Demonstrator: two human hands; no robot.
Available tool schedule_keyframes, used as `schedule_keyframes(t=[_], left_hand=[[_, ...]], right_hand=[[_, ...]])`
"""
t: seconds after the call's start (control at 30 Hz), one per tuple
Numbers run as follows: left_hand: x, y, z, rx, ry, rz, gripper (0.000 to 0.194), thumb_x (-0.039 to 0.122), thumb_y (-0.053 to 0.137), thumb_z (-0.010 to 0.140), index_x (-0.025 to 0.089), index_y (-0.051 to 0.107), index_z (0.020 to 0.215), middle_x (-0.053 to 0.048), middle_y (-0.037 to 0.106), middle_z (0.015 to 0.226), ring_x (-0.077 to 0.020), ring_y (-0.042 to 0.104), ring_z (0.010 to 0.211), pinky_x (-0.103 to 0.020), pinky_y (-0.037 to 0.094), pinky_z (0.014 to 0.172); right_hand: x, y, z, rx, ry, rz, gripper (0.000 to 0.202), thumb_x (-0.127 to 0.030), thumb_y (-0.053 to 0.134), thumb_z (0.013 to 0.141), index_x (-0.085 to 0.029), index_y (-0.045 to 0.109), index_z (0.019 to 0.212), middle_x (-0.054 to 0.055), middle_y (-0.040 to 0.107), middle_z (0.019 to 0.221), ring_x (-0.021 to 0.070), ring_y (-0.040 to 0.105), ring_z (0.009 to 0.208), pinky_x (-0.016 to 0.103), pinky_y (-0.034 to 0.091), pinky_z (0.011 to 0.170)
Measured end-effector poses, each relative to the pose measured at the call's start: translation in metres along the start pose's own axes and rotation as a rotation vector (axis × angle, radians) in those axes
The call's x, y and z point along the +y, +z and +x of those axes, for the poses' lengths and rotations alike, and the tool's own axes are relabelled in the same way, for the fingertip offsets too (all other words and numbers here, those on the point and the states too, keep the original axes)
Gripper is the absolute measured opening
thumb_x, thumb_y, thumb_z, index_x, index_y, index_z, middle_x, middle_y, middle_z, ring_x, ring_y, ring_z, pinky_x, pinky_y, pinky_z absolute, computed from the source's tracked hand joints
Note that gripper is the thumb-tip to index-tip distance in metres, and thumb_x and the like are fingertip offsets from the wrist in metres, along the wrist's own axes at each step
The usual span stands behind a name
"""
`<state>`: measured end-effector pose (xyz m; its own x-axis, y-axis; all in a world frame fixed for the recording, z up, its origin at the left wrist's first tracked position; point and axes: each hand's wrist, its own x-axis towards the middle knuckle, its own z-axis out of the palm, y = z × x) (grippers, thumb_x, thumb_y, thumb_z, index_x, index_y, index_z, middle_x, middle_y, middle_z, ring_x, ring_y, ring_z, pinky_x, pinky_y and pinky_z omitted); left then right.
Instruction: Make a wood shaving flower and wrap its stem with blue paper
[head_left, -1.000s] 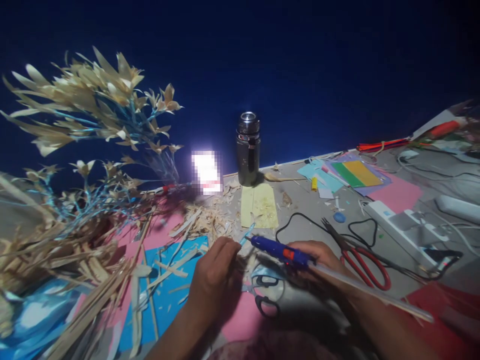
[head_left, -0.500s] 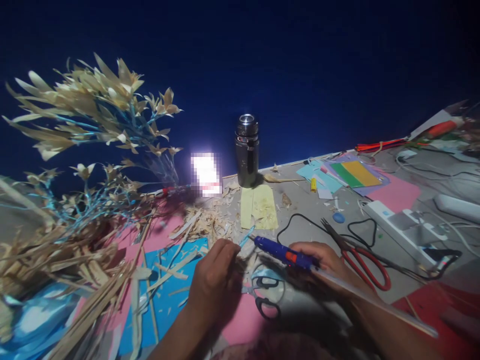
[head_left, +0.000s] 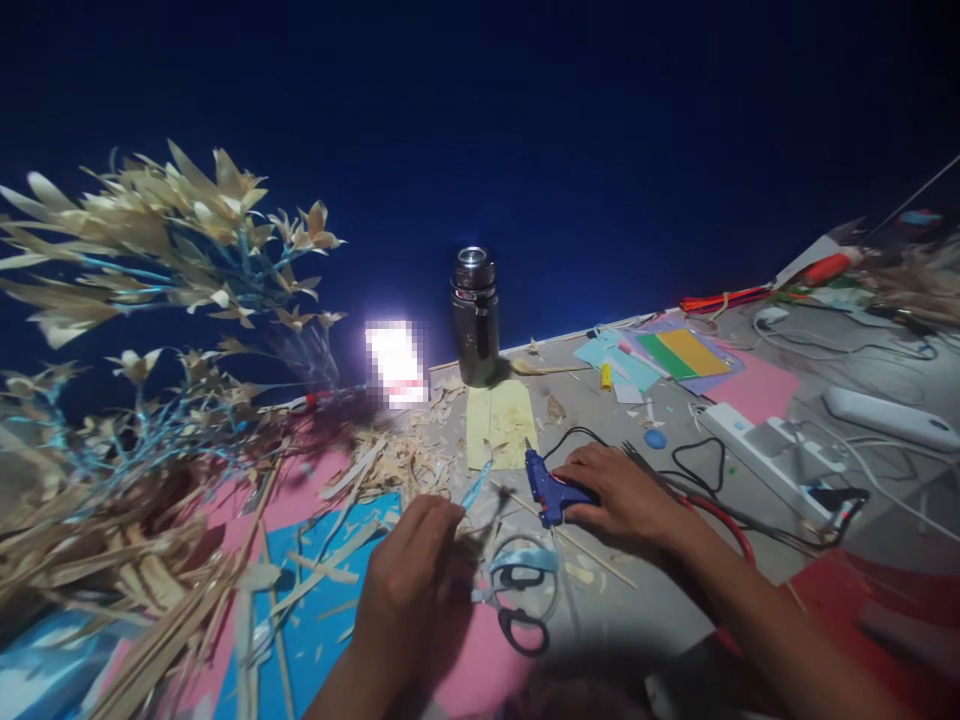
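Note:
My left hand (head_left: 412, 550) is closed, pinching a short stem wrapped in light blue (head_left: 477, 487) whose tip points up and away. My right hand (head_left: 619, 495) grips the handle of a blue hot glue gun (head_left: 551, 490), low over the table with its nozzle pointing away from me. Between my hands and closer to me lie black-handled scissors (head_left: 523, 630) and a roll of light blue tape (head_left: 529, 560). A yellow paper (head_left: 501, 425) lies just beyond the stem.
A dark thermos flask (head_left: 475, 320) stands at the far edge. Dried-leaf flowers on blue stems (head_left: 232, 250) rise at the left, above piled dry husks (head_left: 142, 540). On the right are red-handled scissors (head_left: 727, 525), a white power strip (head_left: 772, 465) and cords.
The glue gun has swung away from the stem and been lowered, its nozzle now pointing away from me. My left hand still holds the stem. The view has shifted slightly.

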<state>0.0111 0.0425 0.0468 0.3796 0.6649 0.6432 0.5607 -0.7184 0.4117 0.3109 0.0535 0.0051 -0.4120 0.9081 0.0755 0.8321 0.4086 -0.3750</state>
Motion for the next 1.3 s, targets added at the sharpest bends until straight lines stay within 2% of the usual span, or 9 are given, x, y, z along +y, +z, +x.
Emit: schedule_keyframes(t=[0.13, 0.23, 0.37, 0.53, 0.67, 0.93, 1.03, 1.2, 1.3], left_hand=[[0.004, 0.001, 0.0, 0.013, 0.063, 0.016, 0.027, -0.001, 0.049, 0.087, 0.022, 0.057, 0.1, -0.004, 0.064, 0.082, -0.0187, 0.066, 0.073, -0.027, 0.054, 0.062], [0.006, 0.003, -0.001, 0.015, 0.087, 0.011, 0.027, 0.0, 0.05, 0.086, 0.021, 0.057, 0.102, -0.005, 0.064, 0.084, -0.0189, 0.067, 0.074, -0.027, 0.054, 0.063], [0.011, 0.007, -0.003, -0.02, 0.093, 0.018, 0.029, -0.001, 0.048, 0.086, 0.021, 0.056, 0.103, -0.004, 0.064, 0.082, -0.0183, 0.066, 0.072, -0.026, 0.053, 0.06], [0.014, 0.014, -0.009, -0.056, 0.108, -0.019, 0.033, -0.001, 0.052, 0.084, 0.019, 0.057, 0.11, -0.007, 0.066, 0.088, -0.0189, 0.066, 0.074, -0.026, 0.054, 0.061], [0.016, 0.017, -0.013, -0.08, 0.096, -0.053, 0.032, -0.003, 0.051, 0.085, 0.019, 0.057, 0.108, -0.006, 0.065, 0.087, -0.0178, 0.066, 0.073, -0.025, 0.054, 0.061], [0.027, 0.011, -0.003, 0.006, 0.047, -0.158, 0.021, 0.001, 0.052, 0.093, 0.02, 0.061, 0.093, -0.004, 0.068, 0.079, -0.0162, 0.067, 0.073, -0.024, 0.054, 0.067], [0.029, 0.008, -0.001, 0.017, -0.115, -0.299, 0.019, 0.004, 0.057, 0.091, 0.02, 0.067, 0.088, -0.002, 0.071, 0.077, -0.0141, 0.068, 0.071, -0.022, 0.053, 0.067], [0.033, 0.005, 0.002, -0.174, -0.843, -0.844, 0.017, 0.027, 0.073, 0.086, 0.018, 0.067, 0.073, 0.001, 0.064, 0.056, -0.0094, 0.055, 0.043, -0.019, 0.042, 0.043], [0.033, 0.006, 0.007, -0.258, -1.122, -1.245, 0.03, 0.037, 0.086, 0.073, 0.016, 0.065, 0.071, 0.002, 0.062, 0.053, -0.0063, 0.047, 0.036, -0.016, 0.036, 0.036]], right_hand=[[-0.014, 0.005, 0.001, 0.394, 0.072, 0.097, 0.017, -0.028, 0.065, 0.096, -0.022, 0.078, 0.104, 0.013, 0.073, 0.113, 0.0303, 0.063, 0.106, 0.046, 0.047, 0.093], [-0.029, 0.006, 0.005, 0.515, 0.16, 0.21, 0.017, -0.024, 0.063, 0.095, -0.023, 0.078, 0.086, 0.012, 0.075, 0.105, 0.0303, 0.064, 0.102, 0.048, 0.046, 0.093], [-0.051, 0.004, 0.01, 0.384, 0.311, 0.781, 0.019, -0.035, 0.069, 0.09, -0.019, 0.076, 0.082, 0.006, 0.071, 0.079, 0.0209, 0.062, 0.075, 0.035, 0.048, 0.072], [-0.076, 0.008, 0.022, 0.285, 0.342, 1.405, 0.033, -0.044, 0.086, 0.072, -0.016, 0.073, 0.082, -0.001, 0.064, 0.073, 0.0129, 0.053, 0.066, 0.026, 0.042, 0.065], [-0.084, 0.015, 0.028, 0.3, 0.354, 1.614, 0.034, -0.041, 0.092, 0.066, -0.016, 0.071, 0.077, -0.003, 0.059, 0.069, 0.0104, 0.047, 0.061, 0.024, 0.037, 0.06], [-0.084, 0.016, 0.025, 0.298, 0.376, 1.733, 0.038, -0.036, 0.098, 0.06, -0.014, 0.07, 0.073, -0.003, 0.058, 0.067, 0.0087, 0.047, 0.06, 0.021, 0.034, 0.056], [-0.084, 0.011, 0.024, 0.238, 0.343, 1.802, 0.041, -0.038, 0.099, 0.059, -0.014, 0.071, 0.077, -0.003, 0.057, 0.065, 0.0076, 0.045, 0.056, 0.021, 0.035, 0.055], [-0.082, 0.007, 0.021, 0.157, 0.227, 1.821, 0.042, -0.04, 0.1, 0.059, -0.014, 0.072, 0.078, -0.001, 0.058, 0.076, 0.0078, 0.046, 0.06, 0.021, 0.037, 0.057], [-0.08, 0.007, 0.022, 0.109, 0.145, 1.791, 0.04, -0.041, 0.099, 0.061, -0.014, 0.072, 0.076, 0.0, 0.059, 0.082, 0.0082, 0.047, 0.063, 0.021, 0.037, 0.058]])
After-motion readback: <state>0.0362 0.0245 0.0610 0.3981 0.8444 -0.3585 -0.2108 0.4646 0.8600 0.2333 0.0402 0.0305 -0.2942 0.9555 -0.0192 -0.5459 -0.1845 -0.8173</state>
